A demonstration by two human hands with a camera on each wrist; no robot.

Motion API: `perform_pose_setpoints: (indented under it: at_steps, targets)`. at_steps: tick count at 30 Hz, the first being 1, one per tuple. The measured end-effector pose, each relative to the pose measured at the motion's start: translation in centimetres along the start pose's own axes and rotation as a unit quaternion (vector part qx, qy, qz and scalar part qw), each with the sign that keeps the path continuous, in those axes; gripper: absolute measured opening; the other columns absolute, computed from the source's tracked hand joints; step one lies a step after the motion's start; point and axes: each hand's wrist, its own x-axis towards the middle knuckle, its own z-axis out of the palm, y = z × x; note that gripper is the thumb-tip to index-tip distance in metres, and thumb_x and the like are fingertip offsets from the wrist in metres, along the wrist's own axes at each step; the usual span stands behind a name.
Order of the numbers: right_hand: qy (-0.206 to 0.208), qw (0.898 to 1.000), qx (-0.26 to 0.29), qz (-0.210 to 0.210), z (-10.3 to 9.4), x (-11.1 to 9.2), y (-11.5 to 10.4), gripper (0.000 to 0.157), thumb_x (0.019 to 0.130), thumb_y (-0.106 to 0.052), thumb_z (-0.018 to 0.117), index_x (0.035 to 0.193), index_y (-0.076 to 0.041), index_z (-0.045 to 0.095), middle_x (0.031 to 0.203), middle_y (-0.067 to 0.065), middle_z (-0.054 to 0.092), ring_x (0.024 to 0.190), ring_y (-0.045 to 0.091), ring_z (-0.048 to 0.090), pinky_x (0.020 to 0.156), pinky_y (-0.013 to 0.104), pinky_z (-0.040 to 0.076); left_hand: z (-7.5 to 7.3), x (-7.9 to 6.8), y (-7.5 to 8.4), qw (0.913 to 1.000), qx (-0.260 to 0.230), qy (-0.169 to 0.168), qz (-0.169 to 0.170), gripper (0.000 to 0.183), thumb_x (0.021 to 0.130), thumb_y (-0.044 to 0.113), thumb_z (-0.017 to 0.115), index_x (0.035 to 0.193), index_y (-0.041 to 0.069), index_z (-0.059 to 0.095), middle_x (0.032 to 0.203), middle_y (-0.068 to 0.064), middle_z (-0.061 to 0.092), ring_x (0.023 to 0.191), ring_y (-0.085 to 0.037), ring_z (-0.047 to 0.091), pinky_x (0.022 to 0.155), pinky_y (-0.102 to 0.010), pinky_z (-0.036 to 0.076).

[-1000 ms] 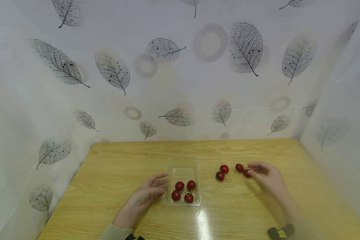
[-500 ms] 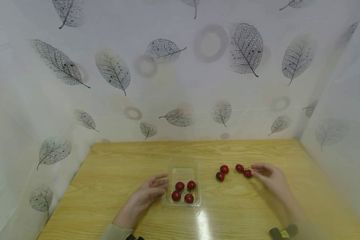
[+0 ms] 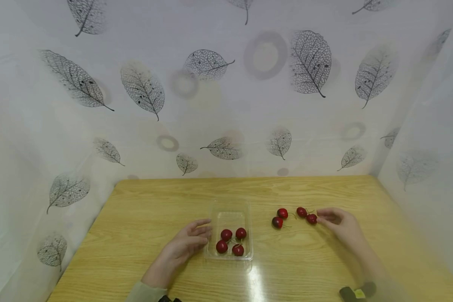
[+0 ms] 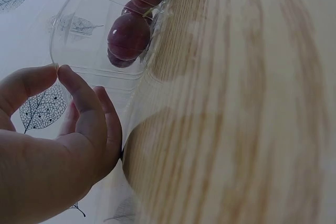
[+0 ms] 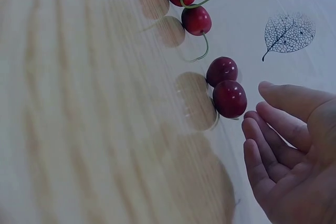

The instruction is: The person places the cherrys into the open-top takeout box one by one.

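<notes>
A clear plastic box (image 3: pixel 230 258) stands on the table with several dark red cherries (image 3: pixel 222 246) in its near half. Thumb and forefinger of my left hand (image 3: pixel 186 243) pinch its left rim, as the left wrist view shows. To the right of the box, a pair of dark cherries (image 5: pixel 229 99) lies touching on the table. My right hand (image 3: pixel 341 226) is just right of this pair, fingers gently bent and apart from the fruit in the right wrist view. Two brighter red cherries (image 3: pixel 277 222) with green stems lie between the dark pair and the box.
The light wooden table (image 3: pixel 166 201) ends at a pale leaf-patterned cloth (image 3: pixel 230 105) behind, with more of it at both sides. Dark wrist bands (image 3: pixel 356 292) sit on the forearms.
My right hand has drawn back slightly to the right, uncovering the nearer dark cherry that its fingertips overlapped. The left hand and the box stay put.
</notes>
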Motion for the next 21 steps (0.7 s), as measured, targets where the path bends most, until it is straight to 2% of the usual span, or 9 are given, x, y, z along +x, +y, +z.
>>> perform_pose_setpoints:
  at_steps: [11, 21]
  targets:
    - [-0.021, 0.999, 0.0, 0.024, 0.06, 0.25, 0.42, 0.042, 0.099, -0.021, 0.076, 0.131, 0.005, 0.067, 0.126, 0.026, 0.074, 0.087, -0.014, 0.061, 0.078, 0.014, 0.053, -0.05, 0.05, -0.1, 1.0, -0.006, -0.002, 0.002, 0.073, 0.098, -0.005, 0.062, 0.162, -0.007, 0.028, 0.165, -0.035, 0.033, 0.125, -0.014, 0.059, 0.098, -0.021, 0.054]
    - [-0.034, 0.999, 0.006, 0.024, 0.35, 0.45, 0.0, 0.043, 0.097, -0.019, 0.077, 0.13, 0.006, 0.067, 0.126, 0.026, 0.074, 0.086, -0.011, 0.063, 0.078, 0.015, 0.053, -0.08, 0.1, -0.11, 0.9999, -0.01, -0.003, 0.002, 0.073, 0.098, -0.005, 0.063, 0.162, -0.007, 0.028, 0.164, -0.035, 0.033, 0.124, -0.013, 0.059, 0.098, -0.021, 0.054]
